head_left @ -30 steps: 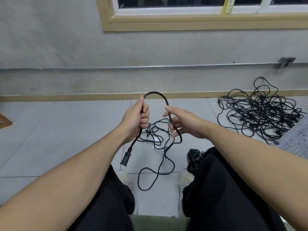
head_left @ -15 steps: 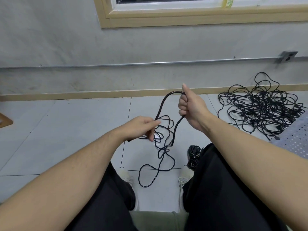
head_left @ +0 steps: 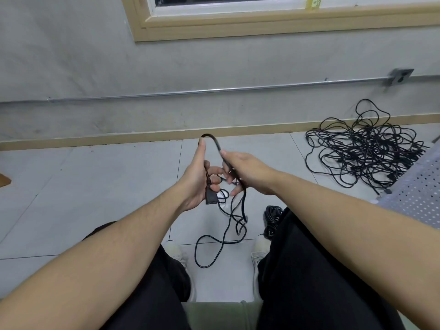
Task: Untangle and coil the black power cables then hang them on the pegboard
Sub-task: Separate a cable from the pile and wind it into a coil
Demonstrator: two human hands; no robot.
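The person sits with both knees in black trousers at the bottom edge of the view. Between the shoes, the loose run of the black power cable (head_left: 220, 244) lies in open loops on the tiled floor (head_left: 95, 186). A small coiled bundle (head_left: 272, 219) rests on the floor just beside the right knee.

Above the floor loops, both hands hold the cable close together. The left hand (head_left: 198, 179) grips the cable with curled fingers; the connector (head_left: 210, 197) protrudes below the palm, and the thumb points upward. The right hand (head_left: 247, 172) pinches the cable, its lower fingers extended. A short arch of cable spans the two hands.

Farther right, a tangled pile of cables (head_left: 366, 148) lies near the baseboard. The perforated pegboard (head_left: 419, 194) lies at the right edge, beside the pile.
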